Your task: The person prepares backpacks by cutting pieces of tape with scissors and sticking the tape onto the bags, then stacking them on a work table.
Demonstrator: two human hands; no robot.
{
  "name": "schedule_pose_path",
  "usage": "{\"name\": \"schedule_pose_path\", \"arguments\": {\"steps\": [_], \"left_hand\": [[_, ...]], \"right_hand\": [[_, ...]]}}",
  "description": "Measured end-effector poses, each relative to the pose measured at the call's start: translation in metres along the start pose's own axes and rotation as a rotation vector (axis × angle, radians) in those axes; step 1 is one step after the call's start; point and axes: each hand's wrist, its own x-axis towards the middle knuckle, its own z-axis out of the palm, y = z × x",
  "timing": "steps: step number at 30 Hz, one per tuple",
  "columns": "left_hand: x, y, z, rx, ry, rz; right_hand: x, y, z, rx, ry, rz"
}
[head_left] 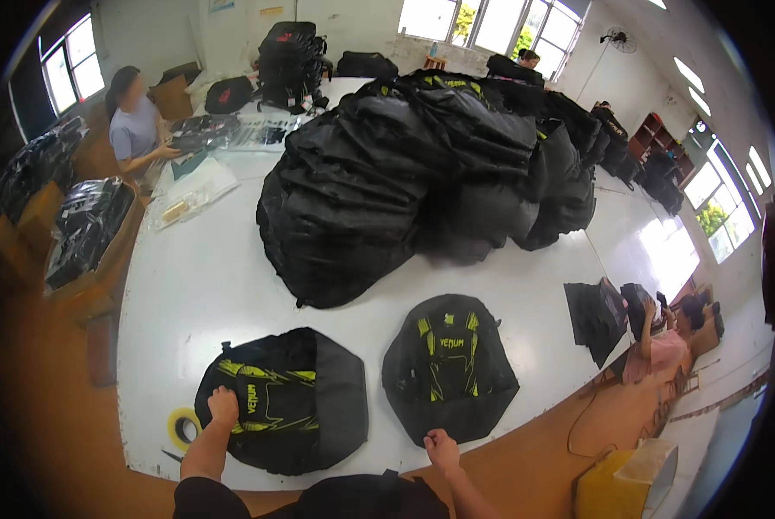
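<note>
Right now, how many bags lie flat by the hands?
2: the left bag, under the left hand, and the right bag, its near edge by the right hand. The pile beyond is not counted.

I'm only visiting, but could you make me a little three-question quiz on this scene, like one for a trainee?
1. Multiple choice: what colour is the print on both the left black bag and the right black bag?
A) red
B) yellow-green
C) blue

2. True or false: the roll of tape lies to the left of the left black bag.

3. Short answer: which of the person's hands is at the near edge of the right black bag?

Key:
1. B.
2. True.
3. The right hand; the left hand is over the left black bag.
</note>
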Motion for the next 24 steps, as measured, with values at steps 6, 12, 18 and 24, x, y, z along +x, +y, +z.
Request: {"name": "schedule_pose_path", "arguments": {"steps": [6,12,18,24], "left_hand": [[-0.012,-0.007,0.007,-0.032,0.073,0.048],[-0.037,-0.004,0.016,-0.095,0.068,0.022],[-0.031,0.007,0.01,-0.134,0.177,0.034],[-0.032,-0.003,-0.002,-0.17,-0.112,-0.003]], "right_hand": [[-0.02,0.007,0.014,-0.007,-0.009,-0.029],[-0.032,0.007,0.019,-0.052,-0.03,-0.08],[-0.029,-0.001,0.013,0.011,-0.005,-0.083],[-0.033,-0.006,0.017,-0.074,-0.133,-0.056]]}}
